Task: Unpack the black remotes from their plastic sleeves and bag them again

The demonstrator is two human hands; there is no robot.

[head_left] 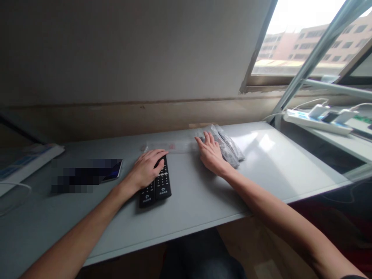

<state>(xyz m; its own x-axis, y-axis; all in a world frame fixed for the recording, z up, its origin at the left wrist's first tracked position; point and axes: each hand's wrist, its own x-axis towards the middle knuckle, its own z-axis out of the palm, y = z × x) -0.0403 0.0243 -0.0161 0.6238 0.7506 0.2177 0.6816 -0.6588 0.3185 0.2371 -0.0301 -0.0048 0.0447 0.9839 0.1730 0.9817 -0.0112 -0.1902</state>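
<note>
Two black remote controls point(163, 186) lie side by side on the grey-white desk, their lower ends towards me. My left hand point(149, 166) rests over their upper ends, fingers stretched out flat and the thumb on the right-hand one. Farther right, my right hand point(210, 153) lies with spread fingers on grey packets in clear plastic wrap point(228, 149); their contents cannot be made out. Between the hands, towards the wall, a flat clear plastic sleeve point(181, 147) with small red marks lies on the desk.
A dark phone point(112, 171), partly pixelated, lies left of the remotes. White power strips stand at the far left point(31, 164) and on the right-hand shelf point(316, 120), with plugs and cables. A metal frame post point(308, 58) rises before the window. The desk's front edge point(174, 236) runs near my lap.
</note>
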